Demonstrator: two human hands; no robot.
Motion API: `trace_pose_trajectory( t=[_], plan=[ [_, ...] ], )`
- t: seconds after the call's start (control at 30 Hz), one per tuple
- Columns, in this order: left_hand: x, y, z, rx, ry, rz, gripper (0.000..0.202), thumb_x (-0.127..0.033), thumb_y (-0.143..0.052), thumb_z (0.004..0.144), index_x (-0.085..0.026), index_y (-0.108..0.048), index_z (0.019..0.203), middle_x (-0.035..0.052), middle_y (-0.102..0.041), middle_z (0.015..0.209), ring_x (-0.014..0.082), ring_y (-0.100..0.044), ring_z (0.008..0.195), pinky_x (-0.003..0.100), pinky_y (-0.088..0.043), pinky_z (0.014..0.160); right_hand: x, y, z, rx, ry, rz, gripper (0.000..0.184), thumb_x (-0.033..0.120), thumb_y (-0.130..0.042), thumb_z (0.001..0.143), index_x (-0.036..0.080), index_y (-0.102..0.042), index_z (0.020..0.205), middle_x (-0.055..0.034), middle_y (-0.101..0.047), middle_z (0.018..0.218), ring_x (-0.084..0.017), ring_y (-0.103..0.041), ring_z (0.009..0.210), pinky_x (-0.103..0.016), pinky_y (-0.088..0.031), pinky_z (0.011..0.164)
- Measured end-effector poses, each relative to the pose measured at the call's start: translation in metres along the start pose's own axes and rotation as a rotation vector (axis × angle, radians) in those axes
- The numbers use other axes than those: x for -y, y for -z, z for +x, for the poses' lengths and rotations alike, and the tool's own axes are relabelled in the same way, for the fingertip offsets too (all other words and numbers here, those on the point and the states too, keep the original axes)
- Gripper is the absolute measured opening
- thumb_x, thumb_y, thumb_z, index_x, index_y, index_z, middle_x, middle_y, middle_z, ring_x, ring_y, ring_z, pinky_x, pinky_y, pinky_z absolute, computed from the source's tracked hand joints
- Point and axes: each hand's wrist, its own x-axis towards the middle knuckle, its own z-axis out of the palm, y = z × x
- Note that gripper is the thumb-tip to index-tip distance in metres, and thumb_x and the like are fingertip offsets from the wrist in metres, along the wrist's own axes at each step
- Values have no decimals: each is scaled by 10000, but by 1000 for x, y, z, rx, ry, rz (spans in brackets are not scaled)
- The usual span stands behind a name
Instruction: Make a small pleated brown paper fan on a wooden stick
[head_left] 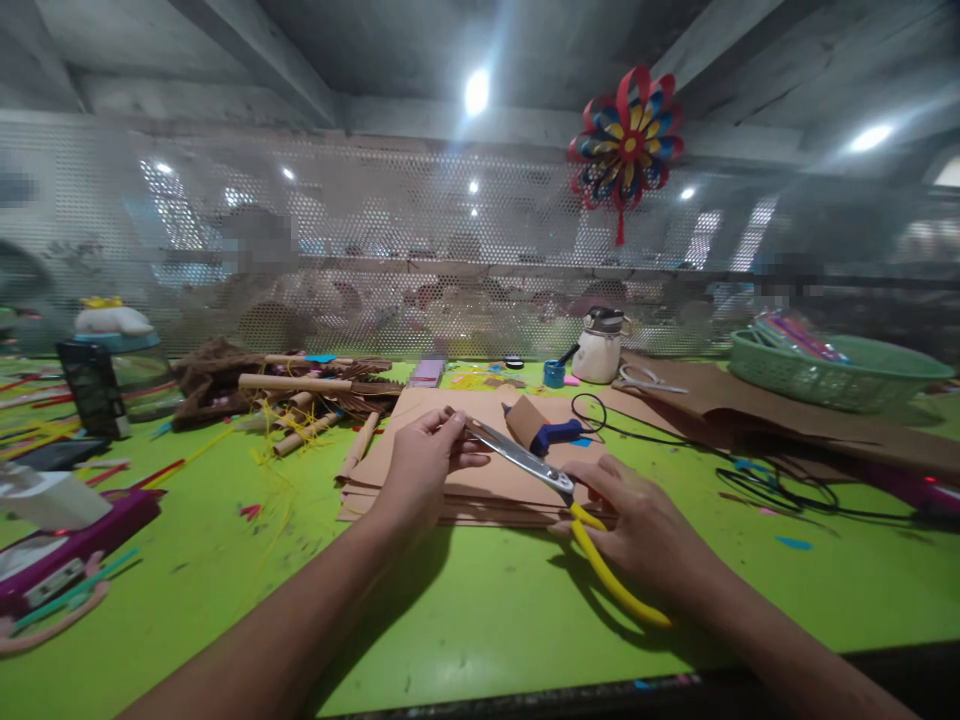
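My right hand [645, 525] grips the yellow handles of a pair of scissors [525, 462], whose steel blades point up and left over a stack of brown cardboard sheets [480, 480]. My left hand [424, 460] rests on the stack, its fingers pinched near the blade tips; what they pinch, if anything, I cannot make out. A blue glue gun [556, 434] with a black cord lies just beyond the blades, beside a small roll of brown paper [525, 418].
Rolled brown paper sticks [300, 385] and fibre scraps lie at the back left. A white jar [598, 350], a green basket [832, 368] and large brown sheets [787, 420] stand on the right. A pink tray [67, 545] is on the left. Perforated screen behind.
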Motion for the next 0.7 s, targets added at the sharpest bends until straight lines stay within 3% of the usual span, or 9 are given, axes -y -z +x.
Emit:
trace_pose_trajectory(
  t=[0.7],
  plan=[
    [0,0,0,14,20,-5,85,-187,-568,729,-109,-552,697,62,-640,627,146,-621,557,257,-533,528,2,1,-1,5,3,-9,376,382,-590,757,267,-538,1111,-26,-509,795,-160,-509,669,-275,-396,621]
  ],
)
